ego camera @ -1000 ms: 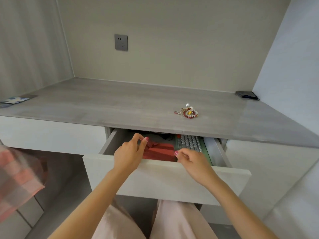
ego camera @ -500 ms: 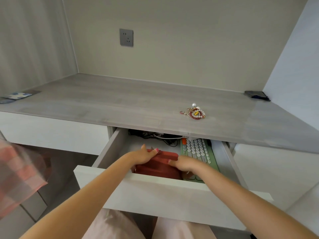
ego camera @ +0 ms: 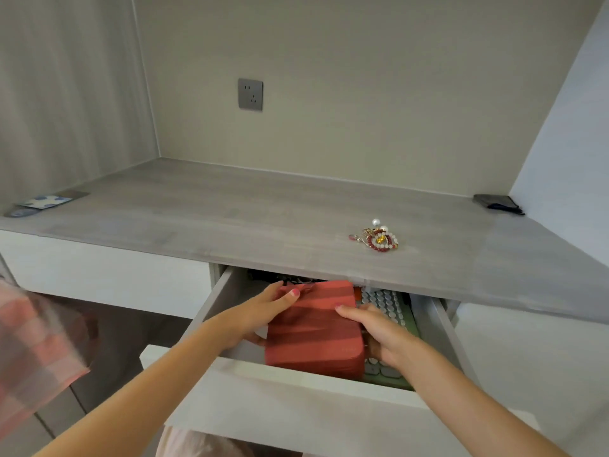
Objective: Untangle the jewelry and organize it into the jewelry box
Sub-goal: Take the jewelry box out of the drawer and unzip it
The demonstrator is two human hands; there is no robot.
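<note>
A red jewelry box [ego camera: 314, 328] is held above the open white drawer [ego camera: 296, 390] under the desk. My left hand [ego camera: 253, 319] grips its left side, thumb on top. Gripping the box's right side is my right hand [ego camera: 379, 334], fingers under its edge. A tangled clump of jewelry [ego camera: 377, 239], red and white beads, pearls and gold bits, lies on the grey desk top [ego camera: 230, 219], to the right of centre and beyond the drawer.
A green keyboard with round keys [ego camera: 392, 311] and dark cables lie in the drawer. A dark pouch [ego camera: 497, 203] sits at the desk's back right corner, flat cards [ego camera: 43, 202] at its left edge. A wall socket [ego camera: 250, 94] is behind. Pink checked cloth [ego camera: 29, 351] hangs at left.
The drawer slid out fully. Both hands went from its front edge into it, took hold of the red box and lifted it up towards me.
</note>
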